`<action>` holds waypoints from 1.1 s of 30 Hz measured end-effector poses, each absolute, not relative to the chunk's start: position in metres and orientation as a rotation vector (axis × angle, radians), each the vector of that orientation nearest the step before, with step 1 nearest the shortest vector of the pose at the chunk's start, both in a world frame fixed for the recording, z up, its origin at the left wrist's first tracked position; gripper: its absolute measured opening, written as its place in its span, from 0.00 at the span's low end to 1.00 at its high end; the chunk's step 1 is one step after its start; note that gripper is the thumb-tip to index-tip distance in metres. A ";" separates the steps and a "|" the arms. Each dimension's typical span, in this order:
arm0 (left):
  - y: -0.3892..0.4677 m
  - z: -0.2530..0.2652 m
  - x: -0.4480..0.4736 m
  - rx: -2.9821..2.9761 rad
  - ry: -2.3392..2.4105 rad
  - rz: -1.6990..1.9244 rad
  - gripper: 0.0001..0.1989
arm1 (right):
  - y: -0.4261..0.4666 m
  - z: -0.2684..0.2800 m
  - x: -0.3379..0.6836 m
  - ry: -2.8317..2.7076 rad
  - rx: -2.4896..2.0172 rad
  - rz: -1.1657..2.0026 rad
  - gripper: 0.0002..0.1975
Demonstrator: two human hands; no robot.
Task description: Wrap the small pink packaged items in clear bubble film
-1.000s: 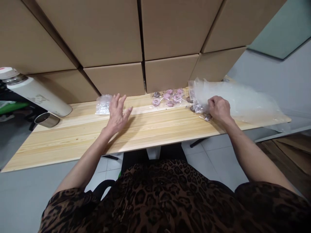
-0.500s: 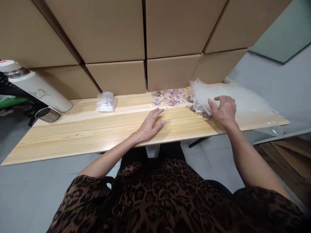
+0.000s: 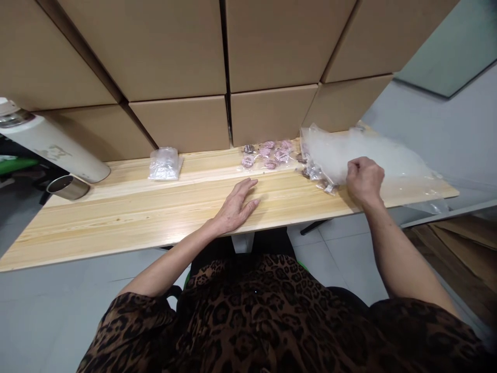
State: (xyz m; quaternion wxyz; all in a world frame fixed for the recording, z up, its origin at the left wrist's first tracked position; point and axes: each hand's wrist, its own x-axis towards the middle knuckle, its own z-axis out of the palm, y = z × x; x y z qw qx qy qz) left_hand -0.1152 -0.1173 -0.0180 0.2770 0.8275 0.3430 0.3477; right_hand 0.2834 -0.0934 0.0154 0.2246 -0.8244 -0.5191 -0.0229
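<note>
At the desk's (image 3: 116,217) three o'clock end, the right hand (image 3: 364,179) is fisted on the large clear plastic bag (image 3: 373,153) beside the left hand (image 3: 235,204) lying flat and open; a tug could sweep wrapped pieces (image 3: 320,178) overboard.

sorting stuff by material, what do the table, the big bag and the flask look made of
Table: looks like pale wood, matt, with visible grain and plank lines.
Big bag, under the right hand: thin clear plastic film, glossy, crinkled, see-through.
Flask: probably metal with a matt cream coat; a bare shiny steel band shows near its cap, so hedged.
</note>
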 end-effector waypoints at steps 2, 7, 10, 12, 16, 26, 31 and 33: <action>-0.119 -0.014 -0.114 2.161 0.933 0.952 0.32 | -0.102 0.026 0.283 -1.378 -2.143 -0.160 0.16; -0.128 0.000 -0.099 1.701 0.821 0.919 0.40 | -0.145 0.052 0.230 -1.538 -1.514 -0.306 0.13; -0.135 0.006 -0.083 1.321 0.652 0.909 0.52 | -0.169 0.046 0.169 -1.835 -1.216 -0.094 0.08; -0.139 0.008 -0.074 1.113 0.591 0.969 0.55 | -0.178 0.034 0.131 -2.023 -1.020 0.173 0.08; -0.146 0.007 -0.076 0.844 0.644 1.163 0.41 | -0.177 0.019 0.099 -2.054 -0.990 0.322 0.08; -0.180 0.009 -0.143 0.824 0.564 1.052 0.33 | -0.118 0.023 0.145 -1.201 -1.285 1.140 0.42; -0.178 0.003 -0.141 0.763 0.566 1.028 0.39 | -0.134 0.029 0.130 -1.142 -1.139 1.625 0.24; -0.176 0.000 -0.140 0.729 0.626 1.096 0.39 | -0.138 0.034 0.127 -1.148 -1.103 1.530 0.20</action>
